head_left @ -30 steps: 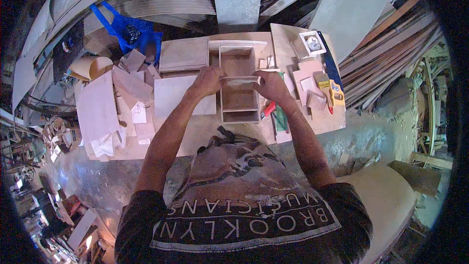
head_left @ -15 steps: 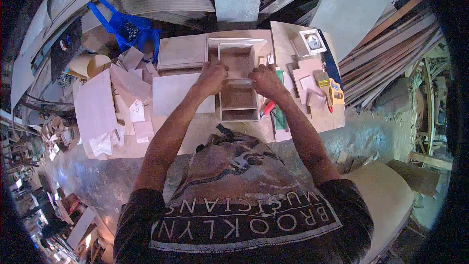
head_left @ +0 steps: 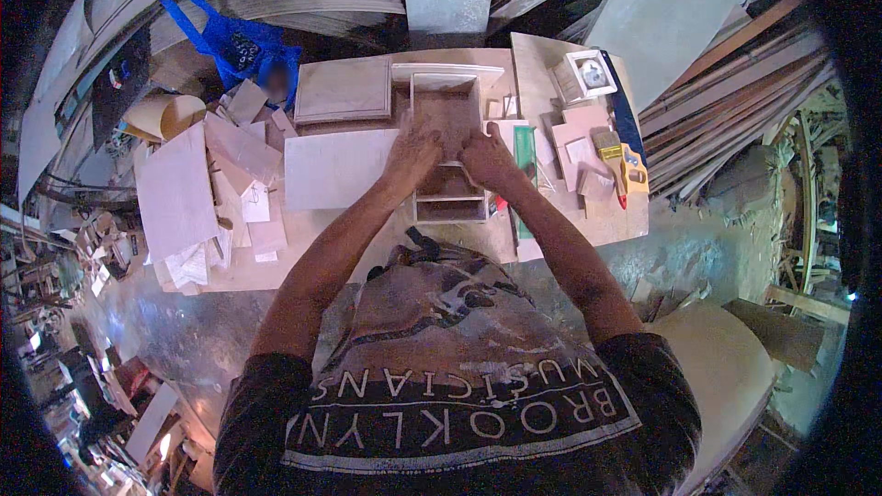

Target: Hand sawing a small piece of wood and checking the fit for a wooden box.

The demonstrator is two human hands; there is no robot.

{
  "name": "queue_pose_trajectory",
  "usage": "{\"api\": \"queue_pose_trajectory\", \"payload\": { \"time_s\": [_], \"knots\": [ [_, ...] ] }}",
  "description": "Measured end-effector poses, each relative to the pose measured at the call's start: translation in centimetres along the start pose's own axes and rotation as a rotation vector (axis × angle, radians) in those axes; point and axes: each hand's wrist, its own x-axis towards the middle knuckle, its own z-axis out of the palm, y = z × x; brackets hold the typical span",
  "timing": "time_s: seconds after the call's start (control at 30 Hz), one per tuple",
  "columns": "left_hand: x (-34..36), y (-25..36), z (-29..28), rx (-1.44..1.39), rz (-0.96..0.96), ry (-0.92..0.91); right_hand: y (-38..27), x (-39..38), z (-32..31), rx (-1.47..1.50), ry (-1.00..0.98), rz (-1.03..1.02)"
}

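A small open wooden box (head_left: pixel 448 92), split by crosswise dividers, lies lengthwise in front of me on the worktable. My left hand (head_left: pixel 415 158) is at its left side wall; the fingers are smeared by motion, so its grip does not show clearly. On the opposite wall, my right hand (head_left: pixel 490 158) is closed over the edge, thumb upward. Between my hands a divider (head_left: pixel 448 163) crosses the box, and the lower compartments (head_left: pixel 450 209) lie nearer to me. A flat pale board (head_left: pixel 335 170) sits beside my left hand.
A framed wooden panel (head_left: pixel 342 90) lies at the back. Right of the box are a green strip (head_left: pixel 525 152), a paintbrush (head_left: pixel 608 149), a yellow tool (head_left: pixel 633 165) and a small white box (head_left: pixel 585 76). Wood offcuts (head_left: pixel 179 188) and a blue bag (head_left: pixel 241 48) are at left.
Both hands have moved slightly toward me along the box's sides. The left hand's fingers have shifted from a bent grip into a blur; the right still holds the wall.
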Motion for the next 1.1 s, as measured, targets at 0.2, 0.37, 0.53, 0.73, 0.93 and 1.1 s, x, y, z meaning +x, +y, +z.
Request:
{"api": "queue_pose_trajectory", "payload": {
  "time_s": [0.2,0.37,0.53,0.73,0.93,1.1],
  "knots": [
    [0.0,0.5,0.9,0.102,-0.033,-0.113,0.0,-0.3,1.1,-0.008,0.076,-0.015],
    [0.3,1.1,1.0,0.141,-0.051,-0.123,0.0,-0.5,1.5,0.011,0.059,-0.001],
    [0.4,0.6,1.7,0.117,-0.020,-0.108,-0.2,-0.6,0.7,-0.049,0.158,-0.022],
    [0.5,0.9,1.5,0.130,-0.003,-0.111,0.0,-0.6,0.9,0.032,0.166,-0.001],
    [0.8,1.1,0.4,0.117,-0.056,-0.298,0.0,-0.4,1.7,0.001,0.066,0.011],
    [-0.1,0.7,-1.3,0.188,0.039,-0.259,-0.2,-0.5,1.5,-0.025,0.063,0.005]
  ]
}}
